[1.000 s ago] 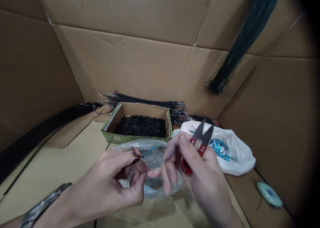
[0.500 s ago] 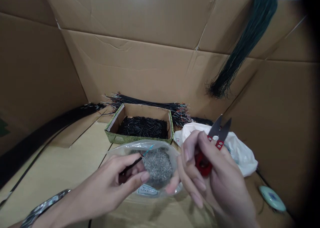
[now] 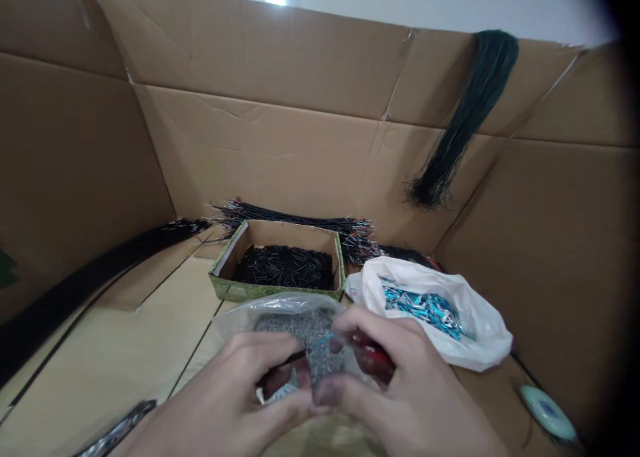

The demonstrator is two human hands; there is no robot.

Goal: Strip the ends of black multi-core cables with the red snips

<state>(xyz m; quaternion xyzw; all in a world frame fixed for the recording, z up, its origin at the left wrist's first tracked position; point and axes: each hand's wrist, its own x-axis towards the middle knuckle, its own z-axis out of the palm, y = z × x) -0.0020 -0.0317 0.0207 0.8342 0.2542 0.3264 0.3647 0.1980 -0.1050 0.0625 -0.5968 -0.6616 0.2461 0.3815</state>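
Note:
Between the fingers of my left hand [image 3: 235,387] is a thin black cable [image 3: 294,358], pinched near its end. A light-blue wire [image 3: 321,341] sticks out of that end toward the right. My right hand [image 3: 410,383] curls around red-handled thread snips [image 3: 376,355]; their blades are out of sight. The right thumb and forefinger sit close around the tip of the blue wire, though I cannot tell if they touch it. Under both hands lies a clear plastic bag [image 3: 273,303] of small silvery metal pieces [image 3: 325,363], partly covered by the fingers.
Behind the bag stands a green-edged cardboard box [image 3: 280,293] of short black pieces. At right, a white bag [image 3: 483,350] holds blue and silver bits. Black cable bundles [image 3: 295,211] lie behind and at left. Dark green strands [image 3: 470,103] hang over the cardboard wall [image 3: 260,143]. A pale green object [image 3: 547,411] lies at right.
My right hand has moved left and down to the blue wire's end, turning the snips so the blades no longer show. The white bag's contents are now uncovered. The view has tilted up slightly.

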